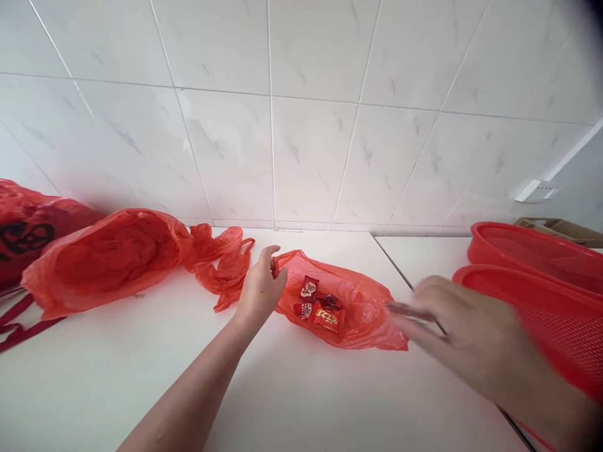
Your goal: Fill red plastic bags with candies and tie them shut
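view: one head-worn camera, mounted on the person's head
facing: aimed forward and down, a white counter (117, 383) framed low, a marble-look tiled wall (301, 138) framed high
nearness: close range; left hand (260, 292) and right hand (464, 336) are seen within arm's reach, entering from below

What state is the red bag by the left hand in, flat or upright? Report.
Flat: the red plastic bag lies spread on the white counter.

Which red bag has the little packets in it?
The flat red bag touching the left hand: small packets show inside it; the puffed bag beside it shows none.
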The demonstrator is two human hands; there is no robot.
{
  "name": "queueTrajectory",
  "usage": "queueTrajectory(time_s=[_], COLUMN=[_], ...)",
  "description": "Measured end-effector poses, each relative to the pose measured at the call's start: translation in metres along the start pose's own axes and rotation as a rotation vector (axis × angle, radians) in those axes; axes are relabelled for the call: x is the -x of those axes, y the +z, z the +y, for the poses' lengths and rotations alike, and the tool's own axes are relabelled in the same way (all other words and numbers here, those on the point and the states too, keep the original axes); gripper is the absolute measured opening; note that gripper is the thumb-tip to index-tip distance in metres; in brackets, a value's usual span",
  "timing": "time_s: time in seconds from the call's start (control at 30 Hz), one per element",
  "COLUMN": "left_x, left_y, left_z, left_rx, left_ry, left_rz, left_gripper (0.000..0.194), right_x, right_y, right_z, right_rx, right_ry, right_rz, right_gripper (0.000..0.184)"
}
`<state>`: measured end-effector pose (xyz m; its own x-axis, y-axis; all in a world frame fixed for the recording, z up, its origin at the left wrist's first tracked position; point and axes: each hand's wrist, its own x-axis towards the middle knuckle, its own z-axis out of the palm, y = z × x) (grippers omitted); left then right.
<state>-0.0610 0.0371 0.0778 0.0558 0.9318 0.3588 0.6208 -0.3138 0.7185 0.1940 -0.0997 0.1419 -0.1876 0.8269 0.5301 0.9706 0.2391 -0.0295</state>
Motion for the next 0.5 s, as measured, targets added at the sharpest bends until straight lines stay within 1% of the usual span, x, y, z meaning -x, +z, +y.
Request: queueTrajectory(time_s=[0.03,0.07,0.1,0.17,0.23,0.3,0.37,0.4,0.43,0.5], left_x=[0.001,0.002,0.002,0.004,0.004,0.004,0.001,-0.002,-0.006,-0.017], left_y=[-0.001,-0.003,-0.005,-0.009,-0.014,-0.019,-0.023,-0.025,-0.027,-0.031], left_z=[0.002,0.004,0.006,0.01,0.012,0.012,0.009,0.006,0.004,0.002], left_rx=[0.028,0.053,0.074,0.109,0.148,0.192,0.249,0.283,0.323,0.429], left_ry=[-0.001,-0.001,0.0,-0.001,-0.007,-0.017,-0.027,-0.032,-0.042,-0.077], left_rz=[-0.005,-0.007,-0.006,-0.003,-0.007,-0.012,-0.016,-0.017,-0.019,-0.033], left_gripper=[0.042,0.042,0.042,0.042,0.041,0.041,0.04,0.04,0.04,0.039], right_x=[-0.011,-0.022,-0.032,-0.045,-0.045,-0.032,-0.011,0.0,0.009,0.02], right_y=[0.014,0.028,0.042,0.062,0.071,0.07,0.066,0.065,0.064,0.063], right_z=[-0.017,-0.03,-0.039,-0.047,-0.045,-0.038,-0.024,-0.014,-0.003,0.024], right_rx=[-0.008,-0.003,0.028,0.099,0.116,0.066,0.028,0.034,0.069,0.2], right_ry=[-0.104,-0.177,-0.203,-0.164,-0.096,-0.113,-0.222,-0.288,-0.343,-0.388], right_rz=[-0.01,-0.029,-0.05,-0.092,-0.109,-0.13,-0.181,-0.208,-0.217,-0.199], right_gripper=[0.031,0.029,0.024,0.014,0.012,0.011,0.013,0.018,0.022,0.032])
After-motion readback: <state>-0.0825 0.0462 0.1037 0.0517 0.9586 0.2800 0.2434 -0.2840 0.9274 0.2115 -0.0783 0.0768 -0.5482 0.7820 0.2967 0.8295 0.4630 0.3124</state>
